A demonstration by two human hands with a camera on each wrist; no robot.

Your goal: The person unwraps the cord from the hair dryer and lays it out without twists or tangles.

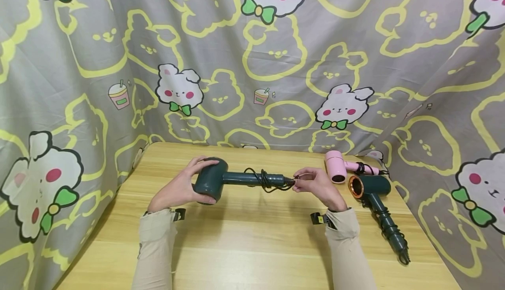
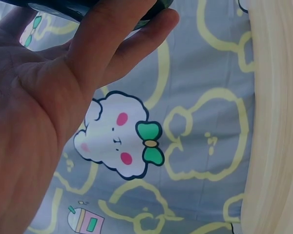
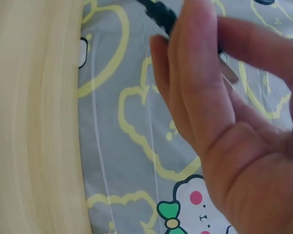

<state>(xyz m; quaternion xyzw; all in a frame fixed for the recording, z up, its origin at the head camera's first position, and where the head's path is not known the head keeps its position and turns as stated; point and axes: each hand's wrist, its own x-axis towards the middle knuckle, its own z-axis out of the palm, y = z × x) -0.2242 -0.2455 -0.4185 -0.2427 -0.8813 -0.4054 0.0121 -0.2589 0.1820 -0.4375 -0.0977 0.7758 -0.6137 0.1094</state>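
A dark green hair dryer (image 1: 211,180) is held level over the table, its handle pointing right and a black cord (image 1: 263,179) wound about the handle. My left hand (image 1: 179,187) grips its barrel, thumb below and fingers over the top. In the left wrist view only the dark underside of the hair dryer (image 2: 63,7) shows above the palm. At the handle's far end, my right hand (image 1: 319,187) pinches the cord's plug between thumb and fingers. A flat metal prong (image 3: 229,73) pokes out behind those fingers in the right wrist view; they hide most of the plug.
To the right on the wooden table (image 1: 236,246) lie a pink hair dryer (image 1: 335,167) and, nearer, another dark green one (image 1: 376,185) with a copper-coloured rim and a cord-wrapped handle. A patterned grey curtain (image 1: 221,40) hangs round the back and both sides.
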